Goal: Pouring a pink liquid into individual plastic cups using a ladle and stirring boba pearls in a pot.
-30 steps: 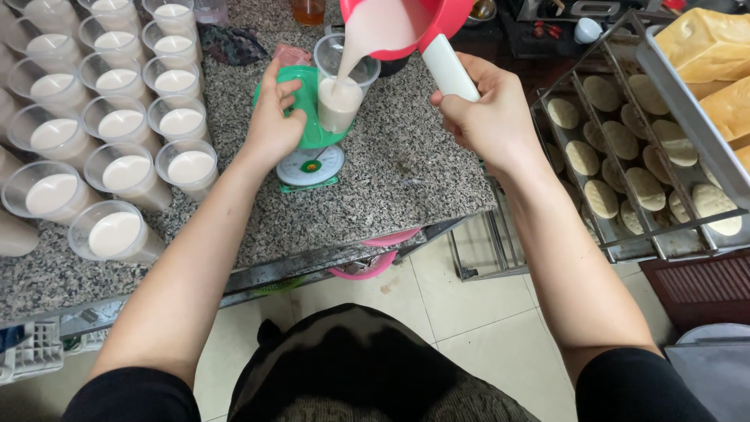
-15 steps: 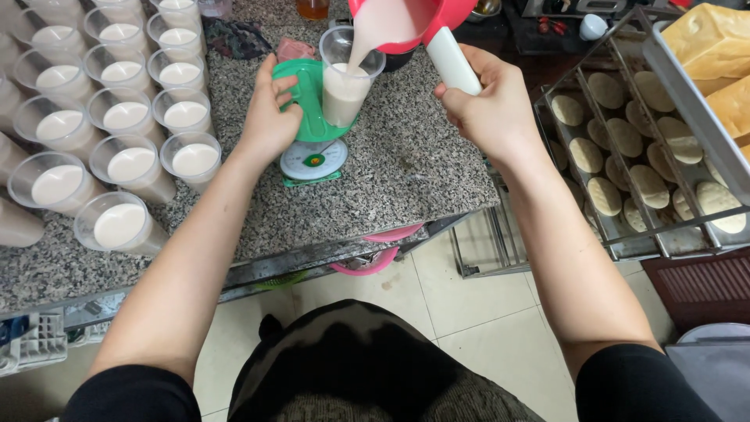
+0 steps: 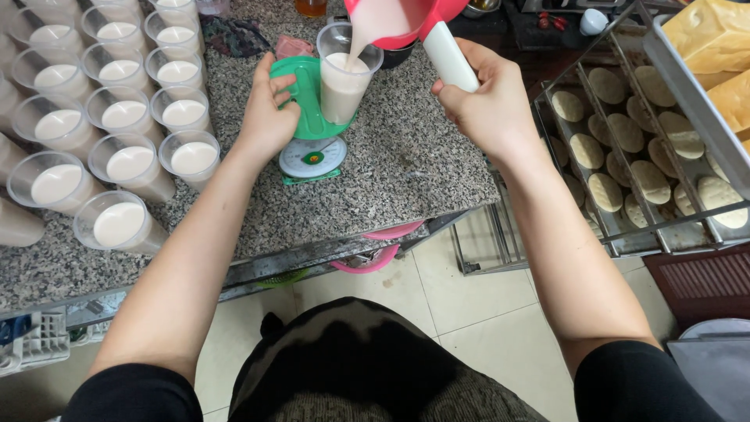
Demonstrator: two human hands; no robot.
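head view: right hand (image 3: 488, 101) grips red jug (image 3: 398, 17) handle, spout tilted left over upright cup (image 3: 344, 78); left hand (image 3: 269, 113) open beside scale (image 3: 312, 152).

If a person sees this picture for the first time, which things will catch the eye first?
First, the red jug at top centre, tilted by the right hand on its white handle, pouring a pale milky drink into a clear plastic cup on a green kitchen scale, which the left hand touches. Next, rows of filled cups cover the granite counter at left. At right, a metal rack holds round pale dough pieces.
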